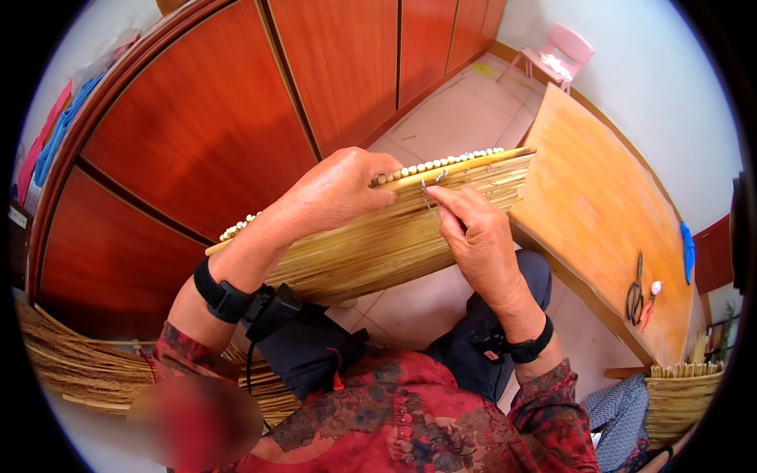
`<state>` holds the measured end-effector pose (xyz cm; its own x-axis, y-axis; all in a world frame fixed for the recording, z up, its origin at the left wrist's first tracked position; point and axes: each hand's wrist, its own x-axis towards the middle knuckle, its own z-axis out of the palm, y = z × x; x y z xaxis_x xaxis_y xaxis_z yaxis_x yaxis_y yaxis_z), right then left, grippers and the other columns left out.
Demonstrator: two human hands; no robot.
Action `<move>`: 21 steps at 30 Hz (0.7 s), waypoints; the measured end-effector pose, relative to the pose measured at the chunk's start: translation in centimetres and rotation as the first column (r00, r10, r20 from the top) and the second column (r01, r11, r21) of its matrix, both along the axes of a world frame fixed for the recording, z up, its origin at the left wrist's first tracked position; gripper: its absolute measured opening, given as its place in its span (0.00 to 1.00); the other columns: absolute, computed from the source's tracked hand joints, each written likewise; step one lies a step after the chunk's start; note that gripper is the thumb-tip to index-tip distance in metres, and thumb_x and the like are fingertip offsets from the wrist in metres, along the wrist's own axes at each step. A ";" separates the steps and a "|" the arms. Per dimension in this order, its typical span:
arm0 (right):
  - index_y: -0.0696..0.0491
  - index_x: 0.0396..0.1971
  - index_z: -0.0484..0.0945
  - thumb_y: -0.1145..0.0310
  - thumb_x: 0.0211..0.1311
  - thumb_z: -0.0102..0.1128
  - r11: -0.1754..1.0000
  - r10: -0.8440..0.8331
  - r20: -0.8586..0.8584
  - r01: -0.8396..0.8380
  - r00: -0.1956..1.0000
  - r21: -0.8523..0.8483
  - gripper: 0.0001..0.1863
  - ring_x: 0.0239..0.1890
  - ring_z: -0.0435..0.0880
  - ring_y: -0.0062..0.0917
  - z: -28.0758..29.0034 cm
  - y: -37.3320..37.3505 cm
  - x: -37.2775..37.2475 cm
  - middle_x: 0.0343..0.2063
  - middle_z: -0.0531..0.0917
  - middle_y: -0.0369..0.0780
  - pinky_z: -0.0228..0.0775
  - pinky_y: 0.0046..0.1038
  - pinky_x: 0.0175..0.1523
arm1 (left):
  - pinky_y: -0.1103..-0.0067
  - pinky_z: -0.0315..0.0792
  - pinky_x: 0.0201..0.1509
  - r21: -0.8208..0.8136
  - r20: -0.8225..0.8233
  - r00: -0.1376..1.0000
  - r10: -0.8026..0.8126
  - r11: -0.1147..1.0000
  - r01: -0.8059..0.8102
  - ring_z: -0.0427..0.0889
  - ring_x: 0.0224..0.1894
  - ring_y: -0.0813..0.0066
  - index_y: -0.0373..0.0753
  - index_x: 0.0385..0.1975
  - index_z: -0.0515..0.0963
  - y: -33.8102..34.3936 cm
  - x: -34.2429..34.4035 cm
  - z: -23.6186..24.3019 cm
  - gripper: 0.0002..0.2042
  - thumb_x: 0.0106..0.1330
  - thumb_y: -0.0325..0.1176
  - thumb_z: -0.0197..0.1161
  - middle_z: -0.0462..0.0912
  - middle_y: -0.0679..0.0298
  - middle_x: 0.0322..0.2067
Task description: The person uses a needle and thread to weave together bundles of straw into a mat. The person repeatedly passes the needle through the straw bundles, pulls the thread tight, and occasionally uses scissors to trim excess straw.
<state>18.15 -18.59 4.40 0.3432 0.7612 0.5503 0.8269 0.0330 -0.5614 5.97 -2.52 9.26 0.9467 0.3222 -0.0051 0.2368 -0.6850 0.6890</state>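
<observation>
A flat mat of yellow straw stalks (355, 260) lies tilted across my lap, its long far edge running from lower left to upper right. A smooth yellow rod (505, 156) follows that edge, with a row of pale round stalk ends (441, 163) just beyond it. My left hand (343, 189) is closed over the edge near the middle, its fingertips partly hidden. Just right of it, my right hand (477, 225) pinches a thin pale thread or wire (426, 195) that loops at the rod.
A wooden table (607, 205) stands at the right, with black scissors (635, 296) and a red-handled tool (650, 306) on it. Reddish wooden cabinets (205, 102) rise on the far left. Straw bundles (79, 363) lie at lower left. A pink chair (564, 51) stands far back.
</observation>
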 end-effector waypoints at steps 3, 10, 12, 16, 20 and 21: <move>0.53 0.38 0.77 0.77 0.54 0.53 1.000 0.010 -0.032 -0.010 0.999 0.004 0.11 0.26 0.76 0.37 -0.1 0.0 0.0 0.23 0.74 0.44 0.68 0.33 0.31 | 0.80 0.69 0.34 0.003 -0.006 1.000 0.005 1.000 -0.005 0.75 0.28 0.80 0.31 0.39 0.75 -0.2 0.0 0.2 0.13 0.54 0.28 0.58 0.79 0.60 0.24; 0.56 0.39 0.76 0.78 0.54 0.53 0.999 0.054 -0.168 -0.054 0.984 0.004 0.11 0.27 0.76 0.36 -0.1 -0.1 0.1 0.25 0.75 0.45 0.68 0.30 0.33 | 0.79 0.70 0.38 0.044 0.036 0.999 -0.004 0.999 0.002 0.77 0.30 0.76 0.31 0.39 0.75 -0.1 -0.2 -0.2 0.13 0.54 0.28 0.59 0.80 0.58 0.27; 0.56 0.39 0.76 0.78 0.54 0.53 0.998 0.068 -0.169 -0.067 0.983 0.013 0.11 0.27 0.76 0.36 -0.2 -0.1 0.2 0.25 0.75 0.45 0.67 0.30 0.34 | 0.79 0.70 0.38 0.044 0.031 1.000 0.003 0.999 -0.004 0.77 0.30 0.75 0.31 0.39 0.75 -0.2 -0.2 -0.2 0.13 0.53 0.28 0.59 0.80 0.57 0.27; 0.57 0.39 0.76 0.78 0.54 0.52 0.996 0.093 -0.198 -0.091 0.976 0.019 0.11 0.28 0.76 0.36 0.0 -0.1 0.3 0.25 0.75 0.45 0.67 0.29 0.34 | 0.79 0.70 0.37 0.039 0.021 1.000 0.010 0.999 -0.011 0.78 0.30 0.74 0.31 0.39 0.75 -0.3 -0.2 -0.1 0.13 0.54 0.28 0.58 0.80 0.57 0.27; 0.57 0.38 0.76 0.78 0.54 0.52 0.997 0.076 -0.183 -0.079 0.980 -0.011 0.11 0.28 0.76 0.36 0.4 -0.2 0.0 0.25 0.74 0.45 0.67 0.30 0.34 | 0.79 0.70 0.36 0.049 0.016 1.000 0.010 0.999 -0.011 0.78 0.29 0.75 0.32 0.39 0.75 -0.3 -0.4 -0.1 0.13 0.54 0.28 0.58 0.79 0.57 0.26; 0.57 0.38 0.76 0.78 0.54 0.52 0.997 0.065 -0.171 -0.070 0.983 -0.026 0.11 0.28 0.76 0.36 0.5 -0.2 -0.1 0.25 0.75 0.45 0.67 0.30 0.34 | 0.79 0.70 0.36 0.051 0.019 1.000 0.011 0.999 -0.012 0.78 0.28 0.74 0.32 0.39 0.75 -0.3 -0.4 -0.1 0.13 0.54 0.28 0.58 0.79 0.56 0.25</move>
